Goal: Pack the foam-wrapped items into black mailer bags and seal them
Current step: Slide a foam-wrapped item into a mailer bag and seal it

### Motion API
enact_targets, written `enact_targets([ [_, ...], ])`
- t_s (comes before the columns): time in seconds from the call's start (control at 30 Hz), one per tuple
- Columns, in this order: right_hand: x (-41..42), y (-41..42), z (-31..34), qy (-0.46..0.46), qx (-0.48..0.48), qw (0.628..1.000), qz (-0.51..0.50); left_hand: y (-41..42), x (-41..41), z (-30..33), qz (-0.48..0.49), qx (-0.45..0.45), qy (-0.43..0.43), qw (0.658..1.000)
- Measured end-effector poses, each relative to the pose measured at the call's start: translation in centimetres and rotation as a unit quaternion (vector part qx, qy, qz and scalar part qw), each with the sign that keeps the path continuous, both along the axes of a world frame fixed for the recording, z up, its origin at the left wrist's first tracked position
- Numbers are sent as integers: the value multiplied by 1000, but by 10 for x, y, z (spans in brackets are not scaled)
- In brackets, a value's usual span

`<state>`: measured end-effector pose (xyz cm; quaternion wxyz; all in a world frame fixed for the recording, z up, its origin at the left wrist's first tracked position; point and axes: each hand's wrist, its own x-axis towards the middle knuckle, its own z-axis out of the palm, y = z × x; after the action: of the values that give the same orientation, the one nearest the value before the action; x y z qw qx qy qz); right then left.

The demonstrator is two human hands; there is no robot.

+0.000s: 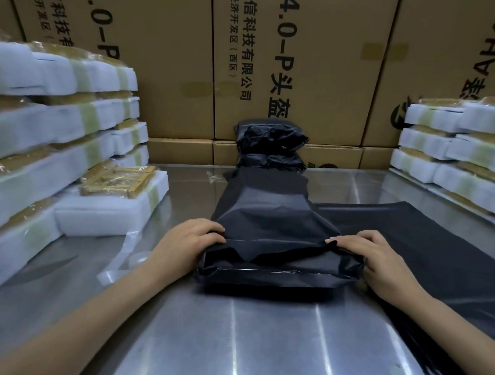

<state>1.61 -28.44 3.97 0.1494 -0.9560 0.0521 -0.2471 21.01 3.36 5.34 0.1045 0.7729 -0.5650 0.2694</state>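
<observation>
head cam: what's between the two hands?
The filled black mailer bag: left hand and right hand hold its flap fold at opposite ends. Head view.

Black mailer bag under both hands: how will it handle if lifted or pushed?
The filled black mailer bag probably keeps a boxy shape; its near end looks squared. Its film is glossy and creased, so likely slippery, with loose folds. It should slide easily on the metal table.
</observation>
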Motion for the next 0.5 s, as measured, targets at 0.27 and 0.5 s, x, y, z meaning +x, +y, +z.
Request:
enact_targets([
  [0.27, 3, -1, -6, -167, 134, 976, -32, -14, -18, -5, 45, -153, 143, 977],
  [0.5, 6, 25, 4, -283, 254, 925, 16, -18, -24, -10, 40, -334, 262, 905],
])
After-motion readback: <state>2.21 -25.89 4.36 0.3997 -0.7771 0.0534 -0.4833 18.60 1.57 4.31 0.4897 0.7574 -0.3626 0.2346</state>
